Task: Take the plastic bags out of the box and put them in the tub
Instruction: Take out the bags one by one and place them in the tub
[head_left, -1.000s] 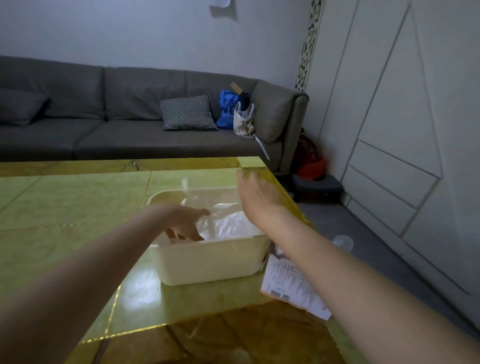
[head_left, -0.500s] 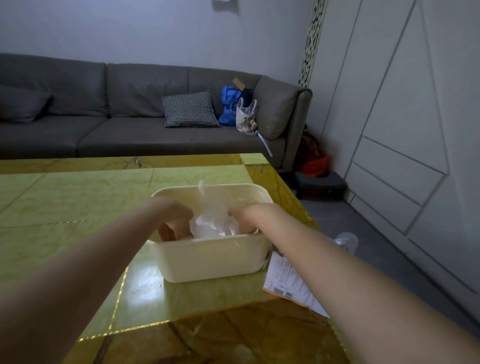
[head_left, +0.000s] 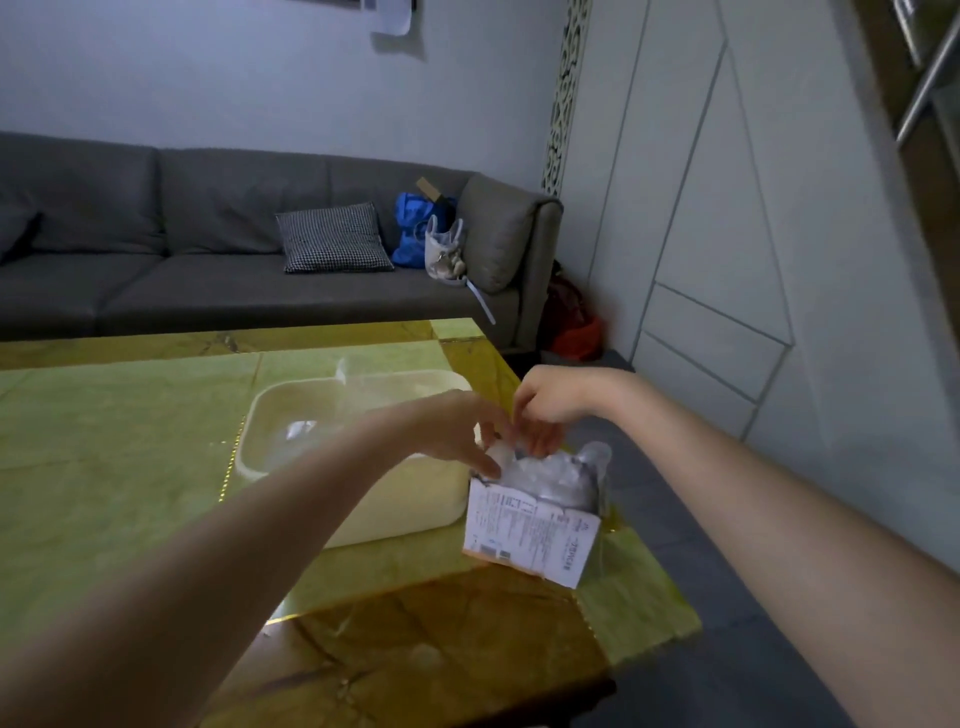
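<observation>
A cream plastic tub (head_left: 395, 512) stands on the green and gold table, with clear plastic bags (head_left: 301, 431) lying inside it. To its right stands a white printed box (head_left: 530, 535), its open top stuffed with crumpled clear plastic bags (head_left: 550, 475). My left hand (head_left: 457, 431) reaches across the tub's right end to the box's top left corner, fingers curled at the flap. My right hand (head_left: 545, 410) hovers over the box opening and pinches the plastic at the top. What exactly the left fingers hold is hidden.
The box sits close to the table's right edge (head_left: 644, 561), with grey floor beyond. A grey sofa (head_left: 208, 260) with a checked cushion (head_left: 332, 239) and a blue bag (head_left: 415, 228) runs behind the table. White wall panels (head_left: 727, 260) stand to the right.
Both hands have left the tub, where they pressed bags down, and moved right to the box top. The box now stands upright beside the tub.
</observation>
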